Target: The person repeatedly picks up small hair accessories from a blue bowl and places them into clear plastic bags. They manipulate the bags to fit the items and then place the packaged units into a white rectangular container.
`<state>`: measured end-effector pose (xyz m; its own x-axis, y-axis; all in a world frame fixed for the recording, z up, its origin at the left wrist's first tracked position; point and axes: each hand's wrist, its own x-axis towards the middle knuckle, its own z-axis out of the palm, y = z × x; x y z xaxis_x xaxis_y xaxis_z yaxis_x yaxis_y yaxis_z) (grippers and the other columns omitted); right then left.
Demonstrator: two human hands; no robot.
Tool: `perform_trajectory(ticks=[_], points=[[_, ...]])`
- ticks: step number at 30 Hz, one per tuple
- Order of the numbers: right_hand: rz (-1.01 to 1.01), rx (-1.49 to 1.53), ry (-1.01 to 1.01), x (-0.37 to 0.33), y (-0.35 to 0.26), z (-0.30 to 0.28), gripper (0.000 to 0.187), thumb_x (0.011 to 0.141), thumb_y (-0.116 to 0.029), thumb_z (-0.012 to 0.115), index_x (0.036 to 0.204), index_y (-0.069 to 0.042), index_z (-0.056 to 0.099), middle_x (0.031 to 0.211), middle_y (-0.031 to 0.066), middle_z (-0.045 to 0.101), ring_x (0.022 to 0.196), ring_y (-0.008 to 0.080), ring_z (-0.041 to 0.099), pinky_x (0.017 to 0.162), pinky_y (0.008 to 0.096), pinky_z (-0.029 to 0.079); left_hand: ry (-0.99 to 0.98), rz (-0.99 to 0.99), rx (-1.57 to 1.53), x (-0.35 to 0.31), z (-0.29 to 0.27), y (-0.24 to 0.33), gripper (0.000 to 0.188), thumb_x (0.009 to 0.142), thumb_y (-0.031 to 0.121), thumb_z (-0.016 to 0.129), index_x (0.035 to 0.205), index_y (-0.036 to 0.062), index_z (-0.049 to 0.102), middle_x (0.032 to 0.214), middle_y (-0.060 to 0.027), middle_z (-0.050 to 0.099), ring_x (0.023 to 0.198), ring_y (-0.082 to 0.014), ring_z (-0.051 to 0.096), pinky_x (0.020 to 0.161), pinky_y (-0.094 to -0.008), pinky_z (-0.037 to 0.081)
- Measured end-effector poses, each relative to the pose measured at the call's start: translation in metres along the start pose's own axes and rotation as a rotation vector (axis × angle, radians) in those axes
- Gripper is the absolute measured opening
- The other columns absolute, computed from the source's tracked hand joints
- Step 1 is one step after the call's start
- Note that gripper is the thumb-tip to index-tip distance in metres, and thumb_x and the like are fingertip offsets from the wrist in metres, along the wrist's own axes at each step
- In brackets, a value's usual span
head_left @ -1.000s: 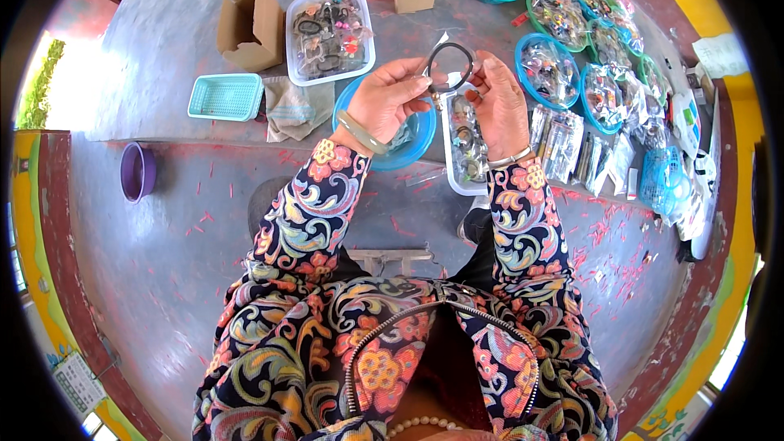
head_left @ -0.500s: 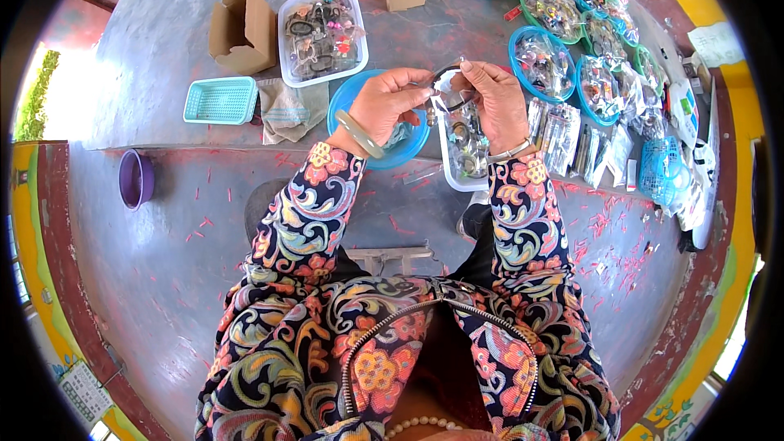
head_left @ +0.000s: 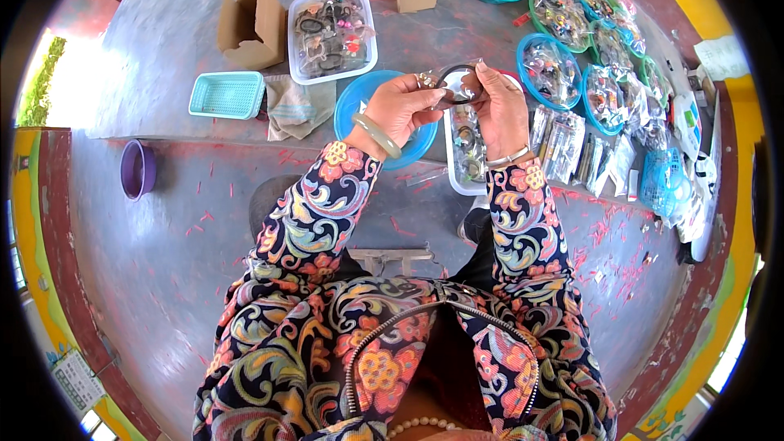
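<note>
A black hair tie (head_left: 446,75) in a clear plastic bag is stretched between my two hands above the concrete table. My left hand (head_left: 398,110), with a pale bangle at its wrist, pinches the bag's left side. The fingers of my right hand (head_left: 501,112), below which a silver bangle sits, close on the opposite side. Under my left hand stands a blue basin (head_left: 345,126), its contents mostly hidden. Beneath my right hand is a white tray (head_left: 452,165) with hair ties in it, partly covered by the hand.
Farther off stand a white bin (head_left: 371,49) of bagged hair ties, a cardboard box (head_left: 265,28) and a turquoise basket (head_left: 226,106) beside a grey cloth (head_left: 302,106). Several basins (head_left: 523,73) of bagged goods fill the right. Clear packets (head_left: 563,147) lie nearer. A purple bucket (head_left: 137,171) stands at left.
The hair tie and its bag have turned so that the black loop shows more plainly. My left hand has shifted slightly right. Both hands keep their pinch.
</note>
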<state>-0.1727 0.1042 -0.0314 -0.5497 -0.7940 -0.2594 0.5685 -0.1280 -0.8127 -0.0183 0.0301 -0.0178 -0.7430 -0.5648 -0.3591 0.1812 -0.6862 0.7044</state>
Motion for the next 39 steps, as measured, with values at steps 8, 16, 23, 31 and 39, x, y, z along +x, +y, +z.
perform_trajectory(ticks=[8, 16, 23, 31, 39], points=[[-0.026, -0.03, -0.052, -0.005, 0.0, 0.006, 0.021, 0.078, -0.017, 0.065, 0.085, 0.002, 0.062, 0.074, 0.0088, 0.064, 0.066, 0.0139, 0.058, 0.059, 0.0241, 0.042, 0.017, 0.033, 0.017, 0.002, -0.004, -0.002, 0.011, 0.081, -0.001, 0.054, 0.092, -0.0021, 0.053, 0.093, -0.0135, 0.06, 0.083, -0.0185, 0.061, 0.069, -0.0222, 0.052], [-0.033, -0.093, -0.067, -0.009, -0.003, 0.008, 0.021, 0.078, -0.017, 0.066, 0.085, 0.002, 0.062, 0.074, 0.0088, 0.063, 0.066, 0.0137, 0.058, 0.059, 0.0228, 0.042, -0.02, 0.023, -0.001, 0.003, -0.009, 0.001, 0.011, 0.081, 0.0, 0.054, 0.091, -0.0017, 0.053, 0.089, -0.0157, 0.061, 0.08, -0.0179, 0.061, 0.072, -0.0231, 0.052], [-0.047, -0.086, -0.05, -0.008, -0.001, 0.007, 0.019, 0.078, -0.016, 0.065, 0.085, 0.002, 0.063, 0.073, 0.0083, 0.063, 0.065, 0.0113, 0.057, 0.058, 0.0217, 0.042, -0.015, 0.024, -0.011, 0.001, -0.005, 0.003, 0.013, 0.084, 0.008, 0.055, 0.093, -0.0014, 0.055, 0.088, -0.0141, 0.061, 0.076, -0.0151, 0.061, 0.066, -0.0208, 0.052], [-0.136, -0.127, -0.005, -0.012, -0.001, 0.013, 0.02, 0.079, -0.016, 0.063, 0.086, 0.003, 0.063, 0.071, 0.008, 0.063, 0.061, 0.0102, 0.055, 0.056, 0.0212, 0.041, 0.006, 0.038, 0.036, 0.002, -0.005, 0.0, 0.019, 0.086, 0.016, 0.054, 0.093, -0.0016, 0.055, 0.086, -0.0114, 0.062, 0.073, -0.0129, 0.06, 0.065, -0.021, 0.052], [-0.046, -0.229, -0.053, -0.009, -0.004, 0.005, 0.02, 0.08, -0.016, 0.063, 0.087, 0.002, 0.063, 0.073, 0.0069, 0.063, 0.061, 0.0088, 0.054, 0.056, 0.0208, 0.04, 0.044, -0.001, 0.055, 0.003, -0.008, -0.001, 0.022, 0.088, 0.021, 0.052, 0.091, -0.0004, 0.057, 0.086, -0.0108, 0.062, 0.074, -0.0133, 0.06, 0.064, -0.0204, 0.051]])
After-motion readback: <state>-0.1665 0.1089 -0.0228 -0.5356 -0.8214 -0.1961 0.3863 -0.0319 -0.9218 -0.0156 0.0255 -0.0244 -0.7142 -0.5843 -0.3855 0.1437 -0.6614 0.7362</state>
